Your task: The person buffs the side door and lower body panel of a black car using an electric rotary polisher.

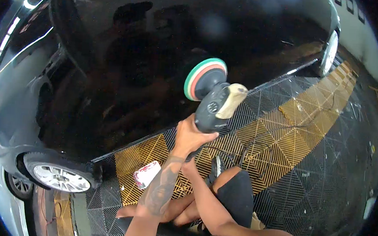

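A dark grey car polisher (214,106) with a beige grip section is held up against the side of a glossy black car (126,78). Its round pad (197,80), layered green, white and orange, faces the door panel and appears to touch it. My left hand (190,135) is wrapped round the polisher's body, thumb along its underside. Lower down, my right hand (189,165) is closed at the rear end of the tool by the cable; my left wrist partly hides its fingers. The black power cable (221,152) runs off to the right over the floor.
Yellow and black slatted floor tiles (256,153) lie beside the car. A white and red packet or cloth (147,174) sits left of my forearms. The car's wheels (62,178) stand at both ends of it. My crossed legs (236,191) are below.
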The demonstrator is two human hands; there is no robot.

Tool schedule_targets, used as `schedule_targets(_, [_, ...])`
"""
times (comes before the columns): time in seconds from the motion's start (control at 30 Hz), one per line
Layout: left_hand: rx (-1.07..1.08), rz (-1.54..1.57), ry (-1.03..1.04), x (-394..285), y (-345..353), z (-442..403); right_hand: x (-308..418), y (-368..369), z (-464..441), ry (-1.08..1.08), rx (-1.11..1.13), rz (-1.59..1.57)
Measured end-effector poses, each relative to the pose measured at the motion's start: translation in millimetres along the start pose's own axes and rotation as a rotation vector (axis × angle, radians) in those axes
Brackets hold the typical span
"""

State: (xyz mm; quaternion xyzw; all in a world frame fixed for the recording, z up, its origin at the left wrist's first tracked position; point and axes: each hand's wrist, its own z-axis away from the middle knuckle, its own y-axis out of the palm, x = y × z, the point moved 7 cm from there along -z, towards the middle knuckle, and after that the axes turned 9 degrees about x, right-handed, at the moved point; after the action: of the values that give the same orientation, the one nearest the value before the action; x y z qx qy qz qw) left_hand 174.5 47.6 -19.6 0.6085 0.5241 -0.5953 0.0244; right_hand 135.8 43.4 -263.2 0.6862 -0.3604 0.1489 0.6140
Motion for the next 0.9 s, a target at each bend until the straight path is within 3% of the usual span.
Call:
schedule_targets(0.13, [-0.007, 0.085, 0.055, -22, -14, -8, 32, 6, -6, 0.015, 0.041, 0.029])
schedule_targets(0.23, [-0.028, 0.114, 0.039, -28, -37, 1, 62, 36, -7, -0.063, 0.076, 0.245])
schedule_targets(0.33, [-0.086, 0.41, 0.121, -39, -60, 19, 56, 50, -11, -0.054, 0.125, 0.294])
schedule_targets(0.5, [-0.067, 0.285, 0.042, -34, -66, 27, 46, 64, -10, -0.003, 0.138, 0.424])
schedule_targets(0.57, [-0.061, 0.261, 0.003, -18, -51, 21, 27, 55, -5, -0.055, 0.139, 0.157])
schedule_targets(0.73, [0.002, -0.031, -0.009, -22, -7, 4, 11, 22, 4, -0.095, 0.033, -0.068])
schedule_targets(0.9, [-0.002, 0.022, 0.063, -57, -13, -20, 69, 27, -6, -0.115, 0.006, 0.078])
